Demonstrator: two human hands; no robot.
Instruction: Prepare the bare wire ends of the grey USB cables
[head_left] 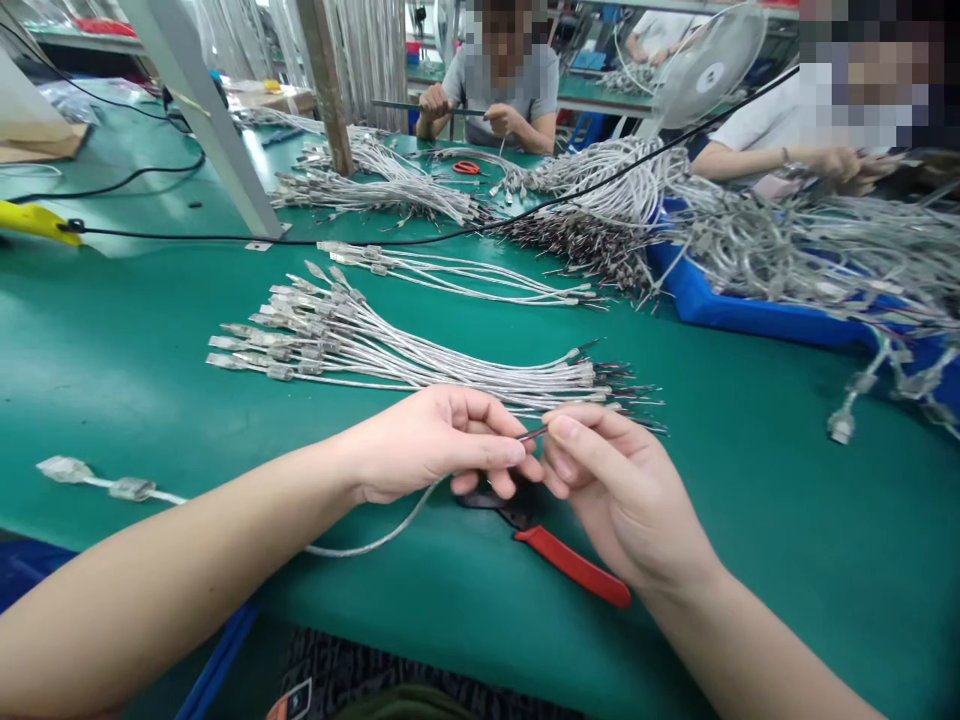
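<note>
My left hand (pixel 450 440) pinches a white USB cable (pixel 375 545) near its stripped end, where thin dark and red wires (pixel 532 434) stick out. The cable loops under my left forearm to a clear-coated plug (pixel 66 470) lying at the left. My right hand (pixel 607 465) grips the tips of those wires between thumb and fingers. Beneath both hands lies a hand tool with a red handle (pixel 574 567); its head is partly hidden. Just beyond my hands, a row of similar white cables (pixel 420 350) rests on the green table (pixel 750 520), wire ends to the right.
A smaller group of cables (pixel 465 275) lies farther back, with a large heap (pixel 600 195) behind it. At right stands a blue bin (pixel 750 308) piled with cables. A black cord (pixel 337 241) crosses the table. A grey post (pixel 210 120) stands left. Co-workers sit opposite.
</note>
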